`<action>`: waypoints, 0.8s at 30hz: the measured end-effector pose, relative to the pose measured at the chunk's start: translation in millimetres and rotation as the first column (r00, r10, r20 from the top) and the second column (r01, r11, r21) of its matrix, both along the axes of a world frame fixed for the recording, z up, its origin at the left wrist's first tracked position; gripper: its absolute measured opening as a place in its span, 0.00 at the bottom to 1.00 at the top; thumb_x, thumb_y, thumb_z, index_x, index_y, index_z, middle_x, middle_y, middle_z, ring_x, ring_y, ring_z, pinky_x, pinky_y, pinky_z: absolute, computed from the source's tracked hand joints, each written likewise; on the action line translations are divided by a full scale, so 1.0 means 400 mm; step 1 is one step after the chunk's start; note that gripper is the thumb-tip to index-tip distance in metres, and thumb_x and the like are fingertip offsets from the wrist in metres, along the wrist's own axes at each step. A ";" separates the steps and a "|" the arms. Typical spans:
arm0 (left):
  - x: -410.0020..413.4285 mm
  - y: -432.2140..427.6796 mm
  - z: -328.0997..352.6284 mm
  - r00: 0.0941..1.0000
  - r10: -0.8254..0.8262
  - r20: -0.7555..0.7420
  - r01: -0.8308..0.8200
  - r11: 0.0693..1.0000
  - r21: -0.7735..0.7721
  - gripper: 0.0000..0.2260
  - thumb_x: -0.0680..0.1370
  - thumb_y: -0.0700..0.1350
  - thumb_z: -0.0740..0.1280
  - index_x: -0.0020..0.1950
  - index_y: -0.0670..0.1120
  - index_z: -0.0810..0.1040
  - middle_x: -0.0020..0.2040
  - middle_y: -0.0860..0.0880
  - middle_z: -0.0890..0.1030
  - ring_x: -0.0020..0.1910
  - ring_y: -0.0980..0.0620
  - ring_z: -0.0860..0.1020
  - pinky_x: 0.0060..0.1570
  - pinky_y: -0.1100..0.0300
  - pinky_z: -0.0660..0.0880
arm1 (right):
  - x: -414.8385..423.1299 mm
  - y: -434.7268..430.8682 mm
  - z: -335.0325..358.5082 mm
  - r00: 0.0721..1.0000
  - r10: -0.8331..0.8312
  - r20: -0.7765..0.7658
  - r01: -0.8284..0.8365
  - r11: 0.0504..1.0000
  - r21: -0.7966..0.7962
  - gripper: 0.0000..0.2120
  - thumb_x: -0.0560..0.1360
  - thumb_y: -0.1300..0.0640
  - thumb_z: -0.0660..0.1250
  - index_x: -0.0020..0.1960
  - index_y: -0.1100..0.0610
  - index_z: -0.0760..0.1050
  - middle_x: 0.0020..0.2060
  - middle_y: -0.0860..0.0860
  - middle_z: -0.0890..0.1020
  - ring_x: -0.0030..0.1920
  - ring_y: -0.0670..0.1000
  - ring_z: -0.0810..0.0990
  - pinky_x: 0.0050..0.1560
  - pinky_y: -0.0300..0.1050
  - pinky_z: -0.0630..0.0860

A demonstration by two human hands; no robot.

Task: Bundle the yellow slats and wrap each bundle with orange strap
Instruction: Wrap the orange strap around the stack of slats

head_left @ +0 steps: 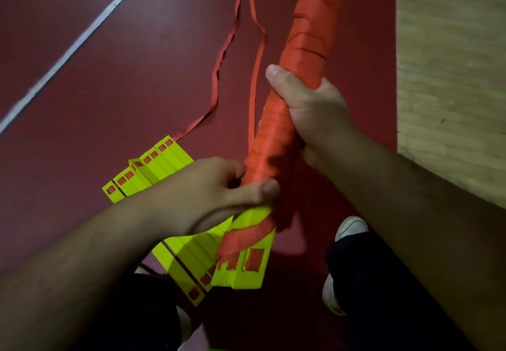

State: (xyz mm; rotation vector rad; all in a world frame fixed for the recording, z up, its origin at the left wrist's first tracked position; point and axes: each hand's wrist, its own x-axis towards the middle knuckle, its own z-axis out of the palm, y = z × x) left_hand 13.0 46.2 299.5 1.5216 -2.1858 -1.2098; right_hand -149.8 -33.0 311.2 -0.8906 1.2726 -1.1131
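My shoe [351,227] stood nearest on the red floor [109,90]. Just above it, my left hand [219,186] gripped the low end of the bundle [273,142], thumb across the orange wrapping, the bundle's yellow tips bare below. Spare slats [164,164] lay fanned on the floor beneath that wrist. Higher up, my right hand [312,109] held the bundle, its fingers clenched round it. Beyond, the strap [219,76] trailed slack toward a white line [74,46]. I judged the frayed end near the bottom might unwind if my left grip eased, and the slack tail could let the turns loosen. No brand, label or writing was legible.
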 end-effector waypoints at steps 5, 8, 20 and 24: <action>-0.015 -0.007 -0.016 0.955 -0.005 -0.297 0.044 0.991 0.126 0.29 0.72 0.68 0.68 0.43 0.39 0.76 0.34 0.40 0.73 0.34 0.52 0.70 0.34 0.49 0.69 | -0.011 -0.002 0.014 0.995 0.039 0.087 -0.037 0.999 -0.026 0.20 0.67 0.44 0.76 0.49 0.57 0.78 0.40 0.60 0.83 0.39 0.61 0.83 0.45 0.61 0.82; -0.032 -0.002 -0.006 0.835 0.079 -0.544 0.086 0.958 0.272 0.16 0.78 0.51 0.68 0.42 0.37 0.75 0.32 0.51 0.76 0.34 0.60 0.74 0.32 0.62 0.69 | -0.022 0.010 0.044 0.875 0.227 0.427 -0.247 0.969 -0.009 0.16 0.75 0.45 0.66 0.51 0.58 0.76 0.42 0.60 0.82 0.40 0.58 0.82 0.47 0.55 0.80; -0.034 0.002 0.013 0.861 0.155 -0.485 0.002 0.951 0.308 0.43 0.67 0.70 0.72 0.48 0.27 0.73 0.38 0.31 0.74 0.41 0.45 0.69 0.40 0.42 0.67 | -0.022 0.010 0.051 0.742 0.245 0.624 -0.293 0.956 -0.027 0.08 0.79 0.56 0.57 0.49 0.53 0.75 0.35 0.54 0.76 0.34 0.52 0.77 0.38 0.46 0.77; -0.023 -0.006 0.017 0.945 0.113 -0.308 -0.041 0.972 0.231 0.36 0.66 0.73 0.71 0.45 0.38 0.78 0.40 0.35 0.79 0.37 0.43 0.74 0.45 0.37 0.74 | -0.022 0.014 0.042 0.818 0.287 0.498 -0.331 0.944 -0.001 0.21 0.79 0.56 0.59 0.32 0.55 0.83 0.34 0.55 0.77 0.34 0.52 0.77 0.38 0.46 0.78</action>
